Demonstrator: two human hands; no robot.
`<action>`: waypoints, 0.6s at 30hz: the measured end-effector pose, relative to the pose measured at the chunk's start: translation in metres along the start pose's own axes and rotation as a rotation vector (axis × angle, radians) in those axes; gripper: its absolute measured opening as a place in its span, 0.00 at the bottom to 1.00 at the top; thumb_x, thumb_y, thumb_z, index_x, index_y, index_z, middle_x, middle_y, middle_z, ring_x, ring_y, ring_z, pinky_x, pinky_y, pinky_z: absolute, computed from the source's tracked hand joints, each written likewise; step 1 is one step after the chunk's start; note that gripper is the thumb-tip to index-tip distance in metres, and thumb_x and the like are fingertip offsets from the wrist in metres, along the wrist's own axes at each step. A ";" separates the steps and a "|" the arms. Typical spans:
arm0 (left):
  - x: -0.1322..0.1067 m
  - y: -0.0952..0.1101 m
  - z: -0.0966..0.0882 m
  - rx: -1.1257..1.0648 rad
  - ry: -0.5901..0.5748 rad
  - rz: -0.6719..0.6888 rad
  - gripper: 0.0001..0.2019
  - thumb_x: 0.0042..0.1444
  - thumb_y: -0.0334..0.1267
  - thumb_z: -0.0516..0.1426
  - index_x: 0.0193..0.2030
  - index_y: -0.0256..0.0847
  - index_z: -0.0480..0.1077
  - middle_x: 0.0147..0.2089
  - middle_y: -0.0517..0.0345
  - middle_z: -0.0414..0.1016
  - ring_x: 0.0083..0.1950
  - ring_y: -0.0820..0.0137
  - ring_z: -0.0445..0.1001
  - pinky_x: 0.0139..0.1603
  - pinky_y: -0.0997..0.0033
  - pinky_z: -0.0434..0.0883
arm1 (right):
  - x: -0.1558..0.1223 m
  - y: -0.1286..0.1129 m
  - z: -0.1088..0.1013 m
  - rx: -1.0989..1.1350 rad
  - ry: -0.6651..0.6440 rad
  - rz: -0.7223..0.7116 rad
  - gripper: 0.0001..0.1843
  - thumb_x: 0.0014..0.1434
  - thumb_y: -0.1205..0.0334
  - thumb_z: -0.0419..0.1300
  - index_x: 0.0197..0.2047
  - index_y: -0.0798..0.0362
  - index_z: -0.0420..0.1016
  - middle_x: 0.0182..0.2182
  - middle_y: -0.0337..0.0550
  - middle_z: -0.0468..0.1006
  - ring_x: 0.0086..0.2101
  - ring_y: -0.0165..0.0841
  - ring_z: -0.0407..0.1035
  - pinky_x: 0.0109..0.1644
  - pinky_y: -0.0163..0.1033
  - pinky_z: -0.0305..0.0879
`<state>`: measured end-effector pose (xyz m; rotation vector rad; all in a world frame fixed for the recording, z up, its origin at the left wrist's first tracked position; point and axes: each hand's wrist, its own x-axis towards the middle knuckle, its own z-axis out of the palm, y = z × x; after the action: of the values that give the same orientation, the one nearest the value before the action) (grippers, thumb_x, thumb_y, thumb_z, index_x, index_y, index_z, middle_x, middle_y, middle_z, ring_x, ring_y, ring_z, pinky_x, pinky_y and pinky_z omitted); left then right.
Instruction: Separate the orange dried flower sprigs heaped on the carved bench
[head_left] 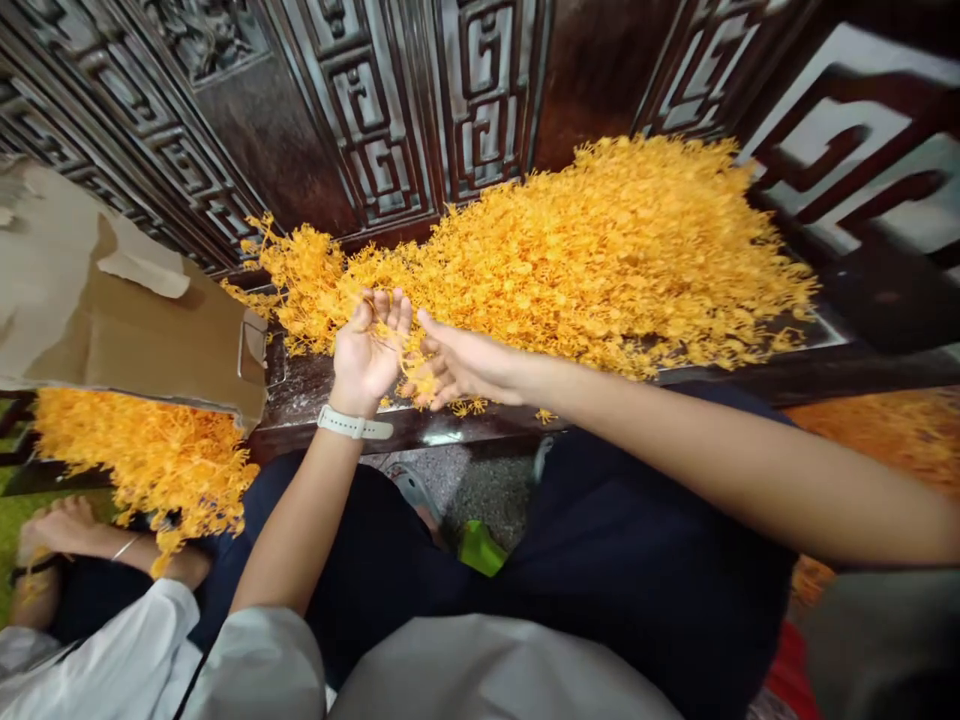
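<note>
A large heap of golden-yellow dried flower sprigs point(570, 260) lies on a dark polished wooden ledge point(442, 425). My left hand point(367, 350), with a white watch strap point(352, 425) at the wrist, is raised palm up in front of the heap, curled around a small tuft of sprigs. My right hand point(465, 365) reaches in from the right, its fingers spread and their tips beside that tuft. A second mass of the sprigs point(142, 460) spills over the ledge below a torn cardboard sheet point(120, 290).
Carved dark wooden panels point(375, 110) rise behind the heap. A co-worker's hand point(64, 530) rests at lower left. My dark-clad lap point(600, 540) lies below the ledge, with a green object point(480, 548) on the floor beyond. More orange material point(877, 440) lies at right.
</note>
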<state>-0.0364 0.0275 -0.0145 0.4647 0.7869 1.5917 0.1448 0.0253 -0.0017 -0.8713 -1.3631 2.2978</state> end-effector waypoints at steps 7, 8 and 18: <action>-0.002 0.011 -0.004 0.249 -0.191 -0.047 0.17 0.75 0.40 0.55 0.36 0.40 0.81 0.54 0.48 0.86 0.48 0.65 0.83 0.49 0.66 0.81 | 0.011 0.006 0.000 0.061 0.135 -0.096 0.14 0.75 0.56 0.62 0.38 0.52 0.67 0.25 0.34 0.65 0.23 0.24 0.52 0.26 0.32 0.47; 0.000 0.014 -0.008 0.322 -0.155 -0.010 0.15 0.73 0.40 0.58 0.37 0.39 0.81 0.52 0.47 0.86 0.44 0.68 0.82 0.44 0.69 0.80 | 0.013 0.005 -0.004 -0.020 0.198 -0.190 0.14 0.74 0.56 0.63 0.38 0.52 0.67 0.26 0.34 0.66 0.24 0.26 0.54 0.27 0.33 0.48; 0.001 0.020 -0.011 0.319 0.047 0.112 0.11 0.71 0.32 0.61 0.36 0.36 0.80 0.36 0.56 0.80 0.28 0.78 0.72 0.30 0.79 0.73 | 0.028 -0.002 -0.038 -0.517 0.471 -0.569 0.11 0.75 0.60 0.58 0.38 0.52 0.69 0.29 0.37 0.66 0.32 0.31 0.60 0.39 0.40 0.58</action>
<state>-0.0583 0.0250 -0.0082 0.7131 1.0740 1.5903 0.1476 0.0676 -0.0224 -0.9307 -1.7152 1.2416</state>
